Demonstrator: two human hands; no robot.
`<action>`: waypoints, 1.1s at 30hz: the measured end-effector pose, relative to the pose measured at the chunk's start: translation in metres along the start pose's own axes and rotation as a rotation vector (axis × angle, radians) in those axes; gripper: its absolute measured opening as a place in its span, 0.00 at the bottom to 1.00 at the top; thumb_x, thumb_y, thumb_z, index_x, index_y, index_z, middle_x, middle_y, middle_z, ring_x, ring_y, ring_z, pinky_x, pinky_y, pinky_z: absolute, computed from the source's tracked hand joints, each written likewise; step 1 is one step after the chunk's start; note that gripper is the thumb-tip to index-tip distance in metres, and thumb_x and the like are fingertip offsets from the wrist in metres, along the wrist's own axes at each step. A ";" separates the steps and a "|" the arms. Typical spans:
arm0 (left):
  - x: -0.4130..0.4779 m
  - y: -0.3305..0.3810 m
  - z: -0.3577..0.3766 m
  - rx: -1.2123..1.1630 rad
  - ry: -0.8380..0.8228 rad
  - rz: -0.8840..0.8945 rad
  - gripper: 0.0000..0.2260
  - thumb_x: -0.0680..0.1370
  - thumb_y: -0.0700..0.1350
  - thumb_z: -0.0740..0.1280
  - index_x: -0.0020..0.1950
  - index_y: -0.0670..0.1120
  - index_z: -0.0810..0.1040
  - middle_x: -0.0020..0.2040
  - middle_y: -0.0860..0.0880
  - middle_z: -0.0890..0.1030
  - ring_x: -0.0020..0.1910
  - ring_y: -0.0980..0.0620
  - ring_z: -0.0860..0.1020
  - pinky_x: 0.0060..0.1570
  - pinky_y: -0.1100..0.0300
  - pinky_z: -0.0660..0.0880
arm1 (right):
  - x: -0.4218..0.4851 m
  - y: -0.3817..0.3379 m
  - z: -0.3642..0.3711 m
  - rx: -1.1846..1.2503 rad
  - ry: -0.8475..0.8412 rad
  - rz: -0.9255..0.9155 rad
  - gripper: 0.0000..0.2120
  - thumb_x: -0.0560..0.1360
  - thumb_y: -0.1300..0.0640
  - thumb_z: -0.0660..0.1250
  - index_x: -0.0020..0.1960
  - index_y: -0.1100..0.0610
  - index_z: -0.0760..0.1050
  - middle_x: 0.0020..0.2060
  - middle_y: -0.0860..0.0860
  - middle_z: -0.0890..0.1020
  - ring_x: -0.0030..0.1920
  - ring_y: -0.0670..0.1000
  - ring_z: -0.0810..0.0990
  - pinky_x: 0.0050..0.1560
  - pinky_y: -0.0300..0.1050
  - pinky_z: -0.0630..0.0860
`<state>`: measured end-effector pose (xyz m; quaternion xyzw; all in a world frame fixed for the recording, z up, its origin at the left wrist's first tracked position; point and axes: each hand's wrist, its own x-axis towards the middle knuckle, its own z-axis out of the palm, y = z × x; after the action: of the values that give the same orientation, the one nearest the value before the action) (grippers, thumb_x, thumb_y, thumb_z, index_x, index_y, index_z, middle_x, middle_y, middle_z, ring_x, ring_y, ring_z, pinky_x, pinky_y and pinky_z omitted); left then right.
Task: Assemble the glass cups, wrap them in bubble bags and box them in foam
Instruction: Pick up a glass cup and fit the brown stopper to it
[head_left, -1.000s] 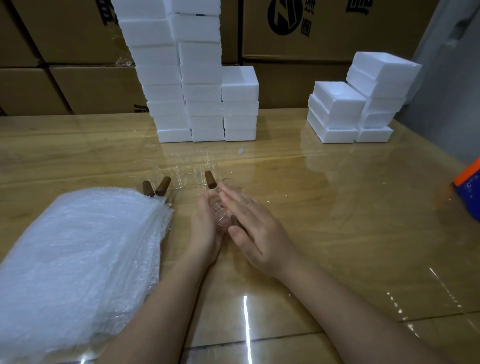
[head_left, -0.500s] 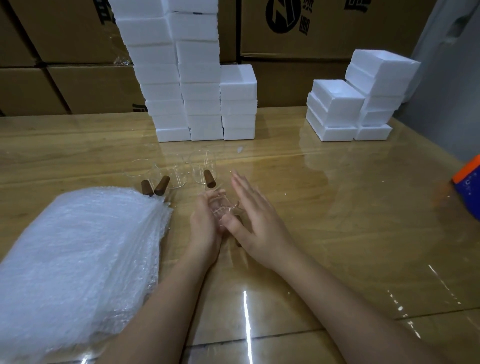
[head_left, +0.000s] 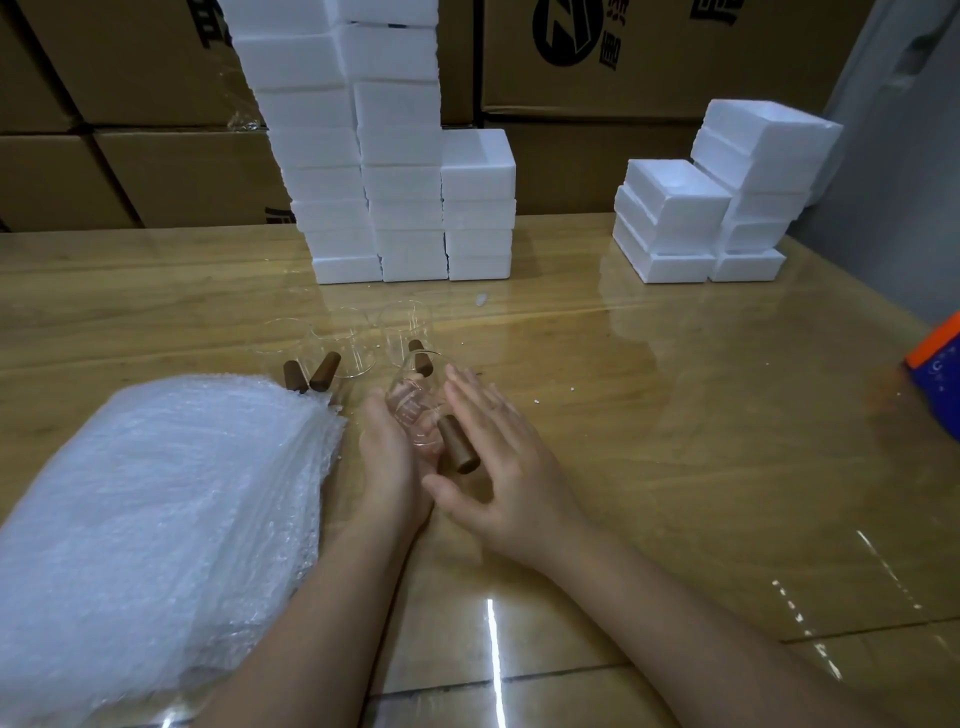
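Note:
A clear glass cup (head_left: 413, 410) with a brown wooden handle (head_left: 457, 451) lies tilted between my two hands above the table. My left hand (head_left: 389, 467) cradles it from the left, fingers curved along the glass. From the right, my right hand (head_left: 501, 460) presses flat against it with straight fingers, and the handle sticks out by that palm. Three more glass cups (head_left: 349, 345) with brown handles stand just beyond my hands. A thick stack of bubble bags (head_left: 156, 514) lies at the left. White foam boxes (head_left: 384, 166) are piled at the back.
A second, lower pile of foam boxes (head_left: 719, 213) stands at the back right. An orange and blue object (head_left: 940, 379) sits at the right edge. Cardboard cartons (head_left: 649, 57) wall off the far side of the glossy wooden table (head_left: 675, 415).
My right hand slid forward over the cup, then back toward me. The cup turned between my palms, so its brown handle now shows by my right palm.

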<state>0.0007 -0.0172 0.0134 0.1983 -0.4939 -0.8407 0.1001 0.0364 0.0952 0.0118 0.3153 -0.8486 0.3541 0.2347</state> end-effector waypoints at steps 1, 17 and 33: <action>0.001 0.000 -0.001 -0.017 -0.005 -0.013 0.17 0.81 0.50 0.53 0.45 0.46 0.80 0.35 0.48 0.83 0.32 0.53 0.81 0.29 0.62 0.76 | 0.000 -0.001 0.001 -0.001 0.011 -0.031 0.32 0.74 0.49 0.64 0.71 0.68 0.63 0.72 0.60 0.65 0.74 0.56 0.61 0.73 0.57 0.60; -0.010 -0.015 0.002 0.469 -0.216 0.263 0.18 0.83 0.49 0.49 0.54 0.46 0.77 0.52 0.43 0.81 0.51 0.49 0.81 0.48 0.55 0.79 | 0.010 0.008 -0.009 0.087 -0.046 0.049 0.32 0.77 0.48 0.57 0.75 0.59 0.52 0.76 0.51 0.55 0.76 0.47 0.51 0.75 0.52 0.53; 0.003 -0.003 -0.003 0.029 -0.049 0.053 0.18 0.81 0.49 0.51 0.47 0.45 0.79 0.34 0.48 0.84 0.31 0.54 0.81 0.30 0.64 0.76 | 0.005 0.000 -0.006 0.165 -0.241 0.333 0.40 0.73 0.33 0.47 0.78 0.54 0.45 0.77 0.45 0.46 0.75 0.37 0.42 0.75 0.40 0.44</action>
<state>-0.0004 -0.0193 0.0086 0.1658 -0.5134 -0.8351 0.1072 0.0339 0.0979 0.0189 0.2292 -0.8790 0.4159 0.0432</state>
